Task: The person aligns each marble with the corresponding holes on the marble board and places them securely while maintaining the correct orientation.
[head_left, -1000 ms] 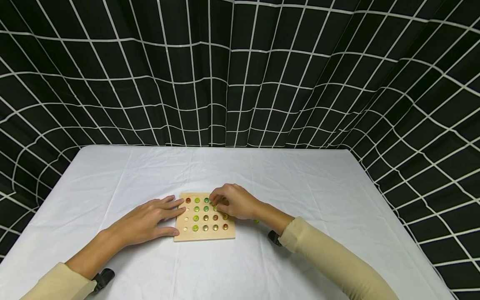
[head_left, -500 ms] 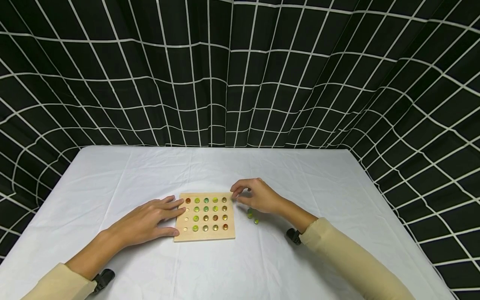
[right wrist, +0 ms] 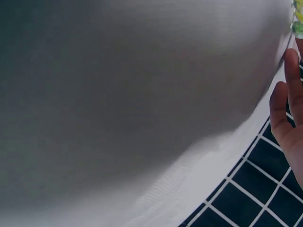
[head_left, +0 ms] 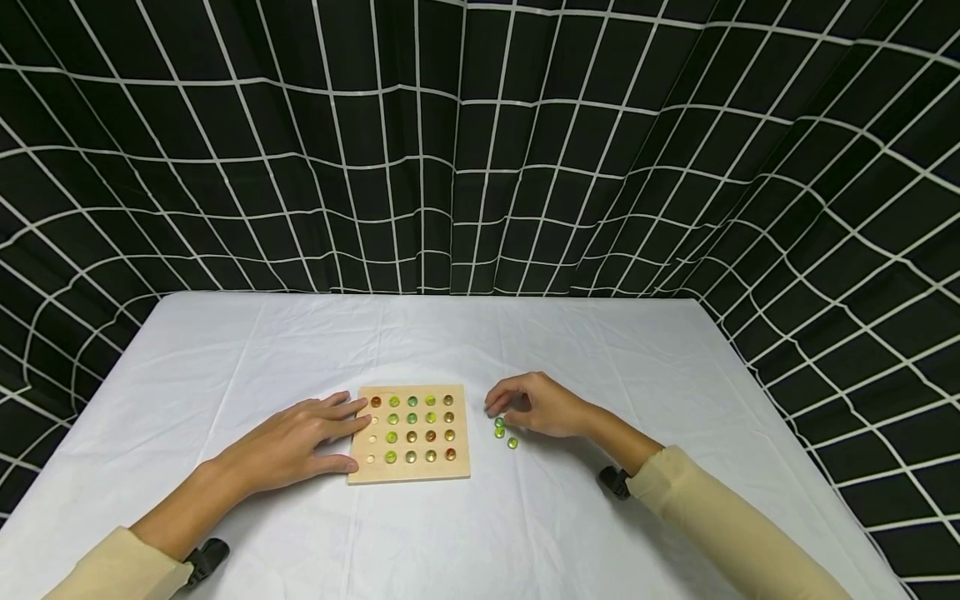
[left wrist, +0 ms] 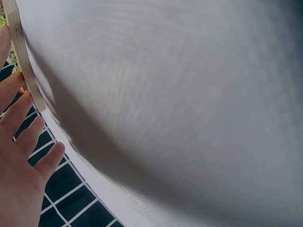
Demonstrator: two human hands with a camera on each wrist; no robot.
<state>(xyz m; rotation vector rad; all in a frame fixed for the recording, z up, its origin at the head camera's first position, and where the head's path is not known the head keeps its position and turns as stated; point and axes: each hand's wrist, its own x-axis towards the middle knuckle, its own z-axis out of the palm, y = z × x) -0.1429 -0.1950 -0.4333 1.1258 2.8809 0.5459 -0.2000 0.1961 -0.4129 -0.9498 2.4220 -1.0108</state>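
Note:
A pale wooden board [head_left: 408, 476] lies flat on the table, its round hollows mostly filled with green, amber and brown glass marbles [head_left: 412, 436]. Three hollows in its left column hold no marble. My left hand [head_left: 307, 433] rests on the board's left edge with fingers spread; in the left wrist view its fingertips meet the board's side [left wrist: 23, 52]. Right of the board, three loose green marbles [head_left: 499, 432] lie on the cloth. My right hand [head_left: 546, 406] is just over them, fingers loosely bent, fingertips close by the farthest one. In the right wrist view green glass [right wrist: 297, 28] shows beyond its fingers.
A white cloth [head_left: 480, 533] with light creases covers the table. Black curtains with a white grid [head_left: 480, 150] stand behind it and along both sides. A dark wrist device [head_left: 206, 560] sits below the left cuff, another [head_left: 615, 482] below the right cuff.
My right hand has left the top right of the board and moved right to the loose marbles. The hollows it covered now show marbles in them. My left hand stays put.

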